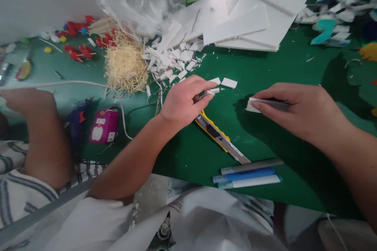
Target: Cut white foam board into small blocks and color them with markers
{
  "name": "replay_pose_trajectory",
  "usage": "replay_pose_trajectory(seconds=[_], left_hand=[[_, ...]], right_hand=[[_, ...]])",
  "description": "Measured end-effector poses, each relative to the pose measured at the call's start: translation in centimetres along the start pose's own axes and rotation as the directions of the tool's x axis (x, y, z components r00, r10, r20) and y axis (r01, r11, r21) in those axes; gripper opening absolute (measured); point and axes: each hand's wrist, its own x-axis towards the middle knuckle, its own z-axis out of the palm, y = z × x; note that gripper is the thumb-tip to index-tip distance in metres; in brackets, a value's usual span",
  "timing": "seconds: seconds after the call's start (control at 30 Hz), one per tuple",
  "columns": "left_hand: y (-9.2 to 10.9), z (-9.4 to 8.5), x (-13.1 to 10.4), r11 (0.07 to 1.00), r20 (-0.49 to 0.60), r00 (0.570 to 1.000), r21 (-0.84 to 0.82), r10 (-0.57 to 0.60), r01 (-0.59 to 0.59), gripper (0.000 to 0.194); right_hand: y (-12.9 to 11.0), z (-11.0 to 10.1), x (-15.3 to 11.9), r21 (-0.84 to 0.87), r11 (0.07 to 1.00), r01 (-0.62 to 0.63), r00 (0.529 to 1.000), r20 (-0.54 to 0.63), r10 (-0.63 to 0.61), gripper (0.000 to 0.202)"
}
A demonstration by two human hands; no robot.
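My left hand [187, 100] is above the green table, thumb and forefinger pinched on a small white foam piece [209, 92]. Just beyond its fingertips lie a few more cut foam pieces [229, 82]. To the right, my right hand [303, 104] grips a white foam strip [252, 105] between thumb and fingers; a grey side shows, and the rest is hidden by the hand. A yellow-edged utility knife [213, 130] lies below my left hand with its blade out. Its tip is close to several markers [247, 173] near the table's front edge.
White foam scraps [169, 60] and straw-like shreds [126, 62] are heaped behind my left hand. Foam sheets [265, 4] are stacked at the back. A purple power adapter [104, 126], a glue gun [79, 115] and a white cable [122, 115] lie left, beside another person's arm [44, 129].
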Motion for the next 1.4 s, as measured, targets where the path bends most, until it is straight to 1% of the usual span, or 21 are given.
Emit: replay_pose_trajectory(seconds=[0.1, 0.13, 0.17, 0.2, 0.23, 0.27, 0.3, 0.33, 0.4, 0.43, 0.53, 0.67, 0.73, 0.83, 0.93, 1.03, 1.1, 1.17, 1.27, 1.33, 1.4], left_hand=[[0.2, -0.4, -0.1, 0.994, -0.1, 0.994, 0.105, 0.034, -0.024, 0.031], [0.5, -0.7, -0.1, 0.99, -0.107, 0.993, 0.134, 0.046, -0.031, 0.027], [0.9, -1.0, -0.1, 0.987, -0.083, 0.994, 0.153, 0.068, -0.055, 0.021], [1.4, -1.4, -0.2, 0.983, -0.032, 0.994, 0.158, 0.104, -0.098, 0.016], [2.0, -1.8, -0.3, 0.976, 0.052, 0.988, 0.156, 0.144, -0.15, 0.015], [2.5, -2.1, -0.4, 0.961, 0.159, 0.963, 0.138, 0.216, -0.238, 0.014], [3.1, -2.4, -0.5, 0.948, 0.281, 0.925, 0.112, 0.256, -0.297, 0.013], [3.6, -2.5, -0.7, 0.935, 0.363, 0.883, 0.074, 0.298, -0.346, 0.012], [4.3, -2.6, -1.1, 0.916, 0.468, 0.817, 0.042, 0.335, -0.4, 0.012], [4.6, -2.4, -1.3, 0.909, 0.494, 0.799, 0.044, 0.342, -0.415, 0.015], [4.8, -1.8, -1.6, 0.895, 0.536, 0.778, 0.087, 0.328, -0.437, 0.026], [4.7, -1.7, -1.6, 0.882, 0.574, 0.756, 0.12, 0.313, -0.456, 0.027], [4.7, -2.2, -1.6, 0.9, 0.566, 0.77, 0.107, 0.295, -0.423, 0.026], [4.8, -3.5, -1.5, 0.961, 0.52, 0.829, 0.053, 0.206, -0.272, 0.031], [4.7, -4.6, -1.4, 0.988, 0.454, 0.879, -0.024, 0.148, -0.154, 0.034], [4.7, -4.7, -1.2, 0.994, 0.363, 0.927, 0.001, 0.098, -0.105, 0.035], [4.9, -4.4, -1.1, 0.995, 0.325, 0.943, 0.047, 0.066, -0.086, 0.037], [5.2, -3.9, -1.1, 0.994, 0.315, 0.948, 0.075, 0.053, -0.081, 0.039], [5.3, -3.1, -1.5, 0.986, 0.347, 0.936, 0.124, 0.06, -0.109, 0.043], [5.4, -2.7, -1.8, 0.967, 0.395, 0.917, 0.205, 0.057, -0.149, 0.049], [5.5, -2.5, -2.0, 0.931, 0.463, 0.886, 0.311, 0.028, -0.192, 0.056]], right_hand=[[0.6, 0.2, 0.0, -0.074, 0.996, 0.058, 0.998, -0.024, -0.06, 0.016], [0.8, 0.2, 0.0, -0.093, 0.993, 0.069, 0.997, -0.035, -0.072, 0.016], [1.0, 0.1, -0.1, -0.11, 0.991, 0.075, 0.996, -0.047, -0.081, 0.016], [1.2, 0.0, -0.1, -0.129, 0.988, 0.083, 0.994, -0.054, -0.091, 0.017], [1.5, -0.2, -0.2, -0.152, 0.984, 0.098, 0.992, -0.058, -0.108, 0.018], [1.8, -0.4, -0.3, -0.177, 0.977, 0.118, 0.99, -0.058, -0.13, 0.019], [2.0, -0.6, -0.4, -0.204, 0.97, 0.136, 0.988, -0.05, -0.149, 0.021], [2.3, -0.8, -0.5, -0.231, 0.962, 0.146, 0.987, -0.034, -0.158, 0.024], [2.6, -1.1, -0.7, -0.274, 0.95, 0.149, 0.988, 0.013, -0.151, 0.03], [2.5, -1.2, -0.8, -0.292, 0.947, 0.137, 0.991, 0.032, -0.133, 0.033], [1.9, -1.2, -0.8, -0.348, 0.936, 0.059, 0.996, 0.089, -0.03, 0.039], [0.5, -1.1, -0.4, -0.333, 0.94, -0.073, 0.977, 0.165, 0.134, 0.045], [0.0, -1.1, -0.1, -0.296, 0.944, -0.144, 0.966, 0.166, 0.199, 0.049], [-0.4, -1.2, 0.1, -0.236, 0.946, -0.223, 0.948, 0.172, 0.267, 0.056], [-0.6, -1.4, 0.2, -0.166, 0.95, -0.266, 0.932, 0.209, 0.297, 0.057], [-0.9, -1.5, 0.2, -0.072, 0.954, -0.29, 0.911, 0.283, 0.298, 0.051], [-1.1, -1.4, 0.2, -0.011, 0.958, -0.286, 0.907, 0.319, 0.274, 0.049], [-1.1, -1.2, 0.3, 0.025, 0.962, -0.272, 0.913, 0.321, 0.25, 0.05], [-0.9, -0.9, 0.4, 0.042, 0.958, -0.282, 0.915, 0.312, 0.256, 0.053], [-0.7, -0.8, 0.5, 0.034, 0.95, -0.31, 0.9, 0.334, 0.281, 0.054], [-0.6, -0.8, 0.6, 0.011, 0.946, -0.323, 0.88, 0.37, 0.297, 0.054]])
